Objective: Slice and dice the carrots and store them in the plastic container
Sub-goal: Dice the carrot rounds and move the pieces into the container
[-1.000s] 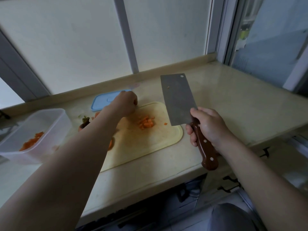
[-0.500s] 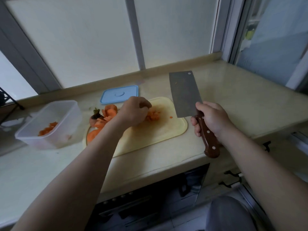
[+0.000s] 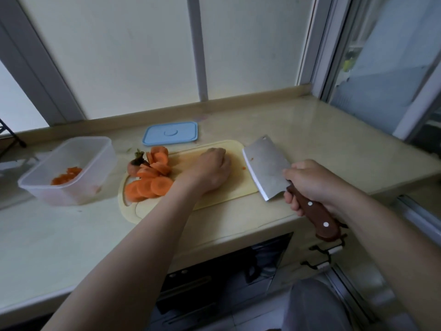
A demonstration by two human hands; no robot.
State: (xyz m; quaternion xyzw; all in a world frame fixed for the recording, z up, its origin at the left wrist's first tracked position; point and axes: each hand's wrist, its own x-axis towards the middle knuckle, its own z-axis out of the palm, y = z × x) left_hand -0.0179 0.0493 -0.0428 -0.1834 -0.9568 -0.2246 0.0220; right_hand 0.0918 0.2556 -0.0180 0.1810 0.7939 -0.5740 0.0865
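Note:
My left hand (image 3: 210, 169) lies knuckles-up on the pale cutting board (image 3: 229, 192), its fingers curled down over the diced carrot pile, which it hides. A heap of round carrot slices (image 3: 151, 180) and a carrot top (image 3: 135, 163) sit at the board's left end. My right hand (image 3: 312, 185) grips the brown handle of a cleaver (image 3: 267, 168). The blade hangs tilted just over the board's right edge. The clear plastic container (image 3: 95, 149) stands to the left with some diced carrot (image 3: 66, 175) inside.
The container's blue lid (image 3: 170, 133) lies flat behind the board near the window sill. The counter's front edge runs just below the board. Drawer handles (image 3: 327, 253) and a dark appliance (image 3: 214, 283) sit under it.
My left hand moved right along the board and settled over the diced pile. The cleaver came down from upright to a low tilt beside the board's right edge.

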